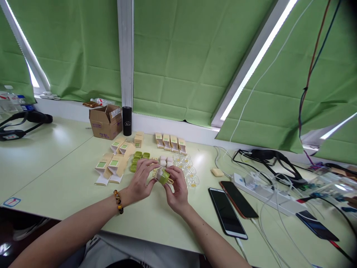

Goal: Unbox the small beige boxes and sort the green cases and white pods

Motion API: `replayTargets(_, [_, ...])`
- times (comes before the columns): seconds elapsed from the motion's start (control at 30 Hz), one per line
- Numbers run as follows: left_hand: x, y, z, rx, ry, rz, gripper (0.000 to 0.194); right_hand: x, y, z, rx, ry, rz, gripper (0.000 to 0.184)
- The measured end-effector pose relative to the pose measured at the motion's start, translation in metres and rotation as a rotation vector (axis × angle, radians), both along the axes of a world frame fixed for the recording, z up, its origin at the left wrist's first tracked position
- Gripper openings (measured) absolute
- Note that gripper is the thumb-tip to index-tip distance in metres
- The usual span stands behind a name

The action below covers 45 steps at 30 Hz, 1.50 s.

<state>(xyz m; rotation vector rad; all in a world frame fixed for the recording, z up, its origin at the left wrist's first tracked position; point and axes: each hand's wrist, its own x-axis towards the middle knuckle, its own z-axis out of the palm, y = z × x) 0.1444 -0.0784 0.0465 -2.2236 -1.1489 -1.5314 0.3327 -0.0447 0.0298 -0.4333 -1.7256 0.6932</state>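
Observation:
Between my hands is a small container with a green part, a clear cover and a pale loop. My left hand pinches its clear end with thumb and fingers. On the green end, my right hand grips from the other side. Just beyond my fingers stand several whitish, puff-like pieces. Several green square cups lie behind my left hand, partly hidden by it. Rows of clear plastic covers with yellow marks spread beyond my right hand. Small pale parts between the cups and puffs are mostly hidden.
Opened small cartons lie at left, with more cartons in a row at the back. A cardboard box and black tumbler stand behind. At right are phones, a power strip and tangled cables.

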Motion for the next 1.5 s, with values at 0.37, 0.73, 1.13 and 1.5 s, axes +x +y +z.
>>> replayTargets(0.37, [0.0,-0.003,-0.005,0.096,0.091,-0.001,0.051,-0.001,0.001,-0.003,0.005,-0.012,-0.068,0.047])
replayTargets(0.73, [0.004,0.0,-0.007,-0.367,-0.187,-0.252,0.053,0.001,0.002,0.002,-0.095,-0.022,-0.052,0.04])
replayTargets(1.13, [0.006,0.003,-0.002,-0.694,-0.696,-0.505,0.052,-0.003,0.007,0.006,-0.215,-0.096,-0.02,0.038])
replayTargets(1.5, [-0.001,0.011,0.008,-0.596,-0.63,-0.193,0.031,-0.004,0.008,0.001,-0.206,-0.121,0.018,0.039])
